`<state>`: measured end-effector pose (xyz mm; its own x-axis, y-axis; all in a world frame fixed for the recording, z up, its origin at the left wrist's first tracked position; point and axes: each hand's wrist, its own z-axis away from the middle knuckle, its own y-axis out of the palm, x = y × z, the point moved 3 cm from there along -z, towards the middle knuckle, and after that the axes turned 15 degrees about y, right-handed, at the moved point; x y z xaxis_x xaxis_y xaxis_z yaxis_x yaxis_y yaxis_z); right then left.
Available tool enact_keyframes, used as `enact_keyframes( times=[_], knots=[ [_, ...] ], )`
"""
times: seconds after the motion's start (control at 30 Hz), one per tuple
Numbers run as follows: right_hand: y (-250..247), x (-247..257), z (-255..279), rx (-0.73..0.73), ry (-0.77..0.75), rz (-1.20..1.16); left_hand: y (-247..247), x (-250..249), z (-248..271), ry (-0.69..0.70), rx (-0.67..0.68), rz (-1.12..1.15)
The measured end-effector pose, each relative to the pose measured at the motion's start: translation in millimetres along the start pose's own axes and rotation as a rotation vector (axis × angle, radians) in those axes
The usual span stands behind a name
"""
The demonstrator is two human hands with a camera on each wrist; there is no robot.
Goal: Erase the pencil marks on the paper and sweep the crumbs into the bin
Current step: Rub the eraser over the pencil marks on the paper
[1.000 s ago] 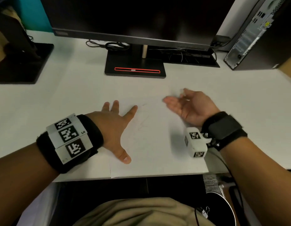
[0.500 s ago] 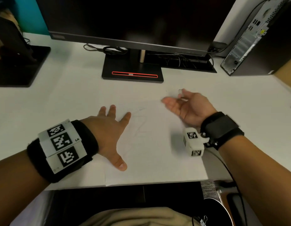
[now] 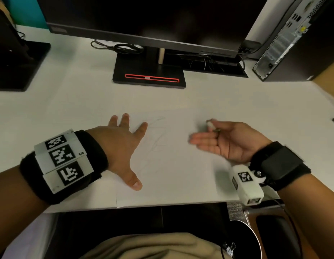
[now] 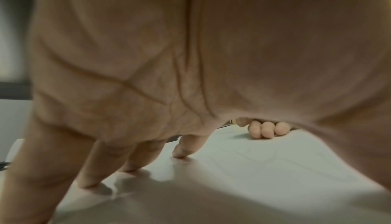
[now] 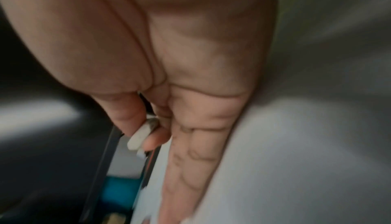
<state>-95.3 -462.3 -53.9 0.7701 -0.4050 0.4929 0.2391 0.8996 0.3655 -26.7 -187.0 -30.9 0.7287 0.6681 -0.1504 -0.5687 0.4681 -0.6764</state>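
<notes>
A white paper (image 3: 181, 174) lies on the desk with faint pencil marks (image 3: 156, 143) near its middle. My left hand (image 3: 123, 146) presses flat on the paper's left part, fingers spread, seen from below in the left wrist view (image 4: 148, 77). My right hand (image 3: 224, 141) stands on its little-finger edge on the paper's right part, palm facing left and fingers straight. Its thumb pinches a small white eraser (image 3: 211, 125) with a dirty end (image 5: 141, 134) against the index finger. Crumbs are too small to make out.
A round dark bin (image 3: 244, 238) stands below the desk's front edge at the right. A monitor stand (image 3: 149, 79) sits behind the paper, a computer tower (image 3: 293, 43) at the back right and another dark stand (image 3: 18, 66) at the left.
My right hand has slid toward me across the right part of the paper, still pinching the eraser. The left hand has stayed flat in place.
</notes>
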Motion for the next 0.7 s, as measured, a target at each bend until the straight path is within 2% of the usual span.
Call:
enact_keyframes(
  times=[0.1, 0.17, 0.23, 0.43, 0.5, 0.53, 0.67, 0.7],
  knots=[
    [-41.9, 27.8, 11.5, -0.245, -0.301, -0.333, 0.6, -0.2, 0.6, 0.004, -0.009, 0.0],
    [-51.2, 33.7, 23.7, -0.335, -0.438, -0.384, 0.5, -0.1, 1.1, 0.005, -0.014, 0.002],
    [-36.5, 27.7, 31.9, -0.257, -0.419, -0.286, 0.1, -0.5, 0.6, 0.004, -0.013, 0.005],
    [23.7, -16.3, 10.8, 0.013, -0.012, 0.112, 1.5, 0.3, 0.1, 0.008, -0.02, -0.026],
    [25.4, -10.1, -3.8, 0.027, 0.049, 0.095, 1.8, 0.7, 0.3, 0.01, -0.021, -0.02],
    [20.5, 0.1, -11.2, -0.001, 0.022, 0.025, 2.0, 0.5, 0.4, 0.012, -0.019, -0.014],
    [-1.7, 54.0, -19.3, -0.228, -0.352, -0.32, 1.4, -0.1, 3.5, 0.017, -0.026, -0.002],
    [-2.4, 59.9, -19.7, -0.227, -0.395, -0.353, 1.3, -0.1, 3.4, 0.019, -0.027, -0.003]
  ],
)
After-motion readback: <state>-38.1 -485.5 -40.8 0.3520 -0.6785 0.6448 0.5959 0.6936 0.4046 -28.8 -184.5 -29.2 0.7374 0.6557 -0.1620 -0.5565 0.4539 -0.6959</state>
